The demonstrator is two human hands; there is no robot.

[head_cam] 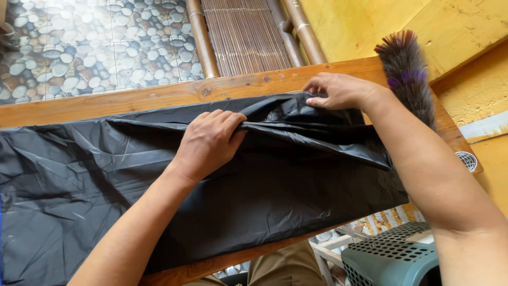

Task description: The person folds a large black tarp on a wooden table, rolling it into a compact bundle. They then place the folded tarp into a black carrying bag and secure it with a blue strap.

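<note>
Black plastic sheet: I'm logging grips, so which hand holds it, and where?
Both: left hand pinches a raised fold mid-sheet; right hand grips the black plastic sheet at its far edge.

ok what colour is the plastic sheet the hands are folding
Black, slightly glossy plastic sheet; the head view shows it.

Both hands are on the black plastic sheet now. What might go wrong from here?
1. The black plastic sheet is thin and creased; the left hand bunching a fold while the right hand pinches the far edge could stretch or tear it.
2. The right forearm lies against the feather duster and may knock it off the wooden table.
3. The sheet overhangs the near edge and may slide.
</note>
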